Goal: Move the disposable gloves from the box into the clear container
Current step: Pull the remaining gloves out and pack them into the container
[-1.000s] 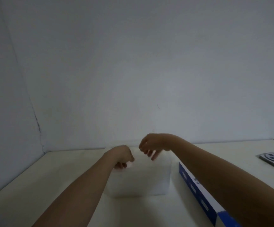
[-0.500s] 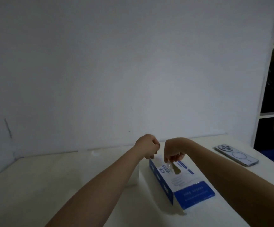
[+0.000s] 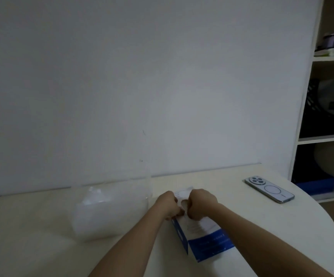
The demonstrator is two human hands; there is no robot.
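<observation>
The left hand (image 3: 169, 204) and right hand (image 3: 200, 204) had been moved from the container (image 3: 110, 208), lower left, to the box (image 3: 202, 232). Fingers were curled at its opening, so another fetch was judged begun; whether anything was pinched could not be told.

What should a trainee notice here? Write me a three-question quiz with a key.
1. True or false: the phone lies left of the box.
2. Fill in: the container stands to the box's ___.
3. Where are the left hand and right hand? A at the box's top opening; B inside the container; C on the phone.
Key: 1 false; 2 left; 3 A.
</observation>
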